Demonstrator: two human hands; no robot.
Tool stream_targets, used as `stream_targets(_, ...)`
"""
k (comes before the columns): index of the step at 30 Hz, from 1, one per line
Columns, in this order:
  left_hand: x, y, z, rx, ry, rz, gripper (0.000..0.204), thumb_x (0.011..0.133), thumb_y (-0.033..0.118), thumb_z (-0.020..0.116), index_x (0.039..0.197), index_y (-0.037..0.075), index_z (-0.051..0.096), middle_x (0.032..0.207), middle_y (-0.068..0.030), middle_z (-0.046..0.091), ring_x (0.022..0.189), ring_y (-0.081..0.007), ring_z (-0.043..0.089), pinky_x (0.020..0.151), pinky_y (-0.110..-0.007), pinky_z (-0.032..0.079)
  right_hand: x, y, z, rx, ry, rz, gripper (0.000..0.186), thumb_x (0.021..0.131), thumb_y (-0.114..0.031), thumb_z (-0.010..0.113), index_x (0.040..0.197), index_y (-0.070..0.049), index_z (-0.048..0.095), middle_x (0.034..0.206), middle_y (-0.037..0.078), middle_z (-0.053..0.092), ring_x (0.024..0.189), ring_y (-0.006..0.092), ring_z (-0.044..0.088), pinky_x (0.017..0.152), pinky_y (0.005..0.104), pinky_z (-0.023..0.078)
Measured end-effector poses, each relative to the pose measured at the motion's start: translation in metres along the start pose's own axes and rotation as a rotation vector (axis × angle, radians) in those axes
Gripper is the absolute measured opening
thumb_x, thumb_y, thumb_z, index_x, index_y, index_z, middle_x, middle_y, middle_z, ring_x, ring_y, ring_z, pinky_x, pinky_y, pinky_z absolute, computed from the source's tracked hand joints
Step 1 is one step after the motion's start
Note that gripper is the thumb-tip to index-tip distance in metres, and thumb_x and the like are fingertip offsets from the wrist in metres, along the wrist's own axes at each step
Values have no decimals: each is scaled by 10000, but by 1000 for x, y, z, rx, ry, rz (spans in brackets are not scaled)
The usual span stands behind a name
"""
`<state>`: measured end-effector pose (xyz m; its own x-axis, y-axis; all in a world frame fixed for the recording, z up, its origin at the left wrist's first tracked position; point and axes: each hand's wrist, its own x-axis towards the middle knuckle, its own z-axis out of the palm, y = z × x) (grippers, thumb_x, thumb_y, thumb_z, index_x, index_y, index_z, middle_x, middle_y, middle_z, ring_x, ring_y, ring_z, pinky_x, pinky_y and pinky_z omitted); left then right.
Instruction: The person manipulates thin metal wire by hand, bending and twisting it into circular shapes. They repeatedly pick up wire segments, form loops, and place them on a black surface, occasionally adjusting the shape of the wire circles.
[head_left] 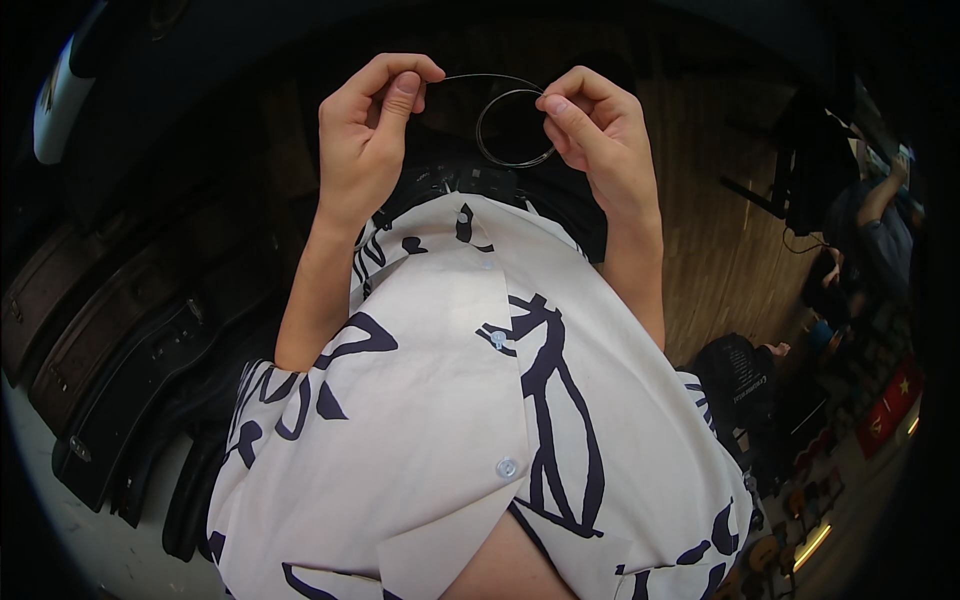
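Note:
A thin metal guitar string (480, 140) is wound into a loose ring, with one length running out of it. That free length arcs across the gap between my hands. My left hand (370, 130) is closed, pinching the free length between thumb and curled fingers. Opposite it, my right hand (600, 130) grips the coil at its upper right side with thumb and forefinger, and the ring hangs to the left of these fingertips. Both hands are raised in front of my patterned white shirt (440, 400). Whatever lies below the coil is too dark to make out.
Several dark instrument cases (140, 390) stand in a row at the left. A wooden floor (730, 270) spreads out on the right. Farther right are other people, one with a bent arm (880, 200), and another in a black printed shirt (740, 370).

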<state>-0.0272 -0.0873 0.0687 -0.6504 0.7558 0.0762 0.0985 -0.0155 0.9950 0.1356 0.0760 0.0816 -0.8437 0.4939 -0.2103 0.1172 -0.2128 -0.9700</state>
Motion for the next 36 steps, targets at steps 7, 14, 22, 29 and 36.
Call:
stream_targets(7,-1,-9,1,97,-179,-22,114,941,57,651,1001,0,729,894,-53,703,846,-123,660,771,-231,520,3,7,4,143,19,-16,126,985,-129,585,939,-14,603,595,-30,484,465,2,341,425,175,240)
stream_targets(14,-6,-3,4,-34,-144,-134,138,952,69,646,1036,1,732,876,-70,708,775,-142,689,700,-238,533,3,9,15,112,-21,-23,137,973,-139,605,912,-17,598,597,-36,484,477,2,352,430,176,236)
stream_targets(22,-9,-6,12,-212,11,-143,167,953,123,666,1045,-2,727,839,-67,708,723,-92,643,601,-185,453,1,9,15,42,-38,-37,141,940,-135,647,853,-33,604,615,-27,528,541,32,441,481,192,311)
stream_targets(29,-3,-12,-8,-534,-312,-460,161,962,137,636,1000,0,713,790,-30,659,664,-41,563,571,-161,425,3,15,13,-12,44,-94,150,955,-135,627,867,-22,585,592,-53,452,490,1,354,435,174,234)
stream_targets(36,-2,-10,-3,-397,-242,-448,165,981,182,628,995,28,685,745,6,589,599,-21,492,522,-142,364,3,13,8,3,71,-62,156,925,-119,655,809,-35,594,606,-41,520,544,21,429,486,198,304)
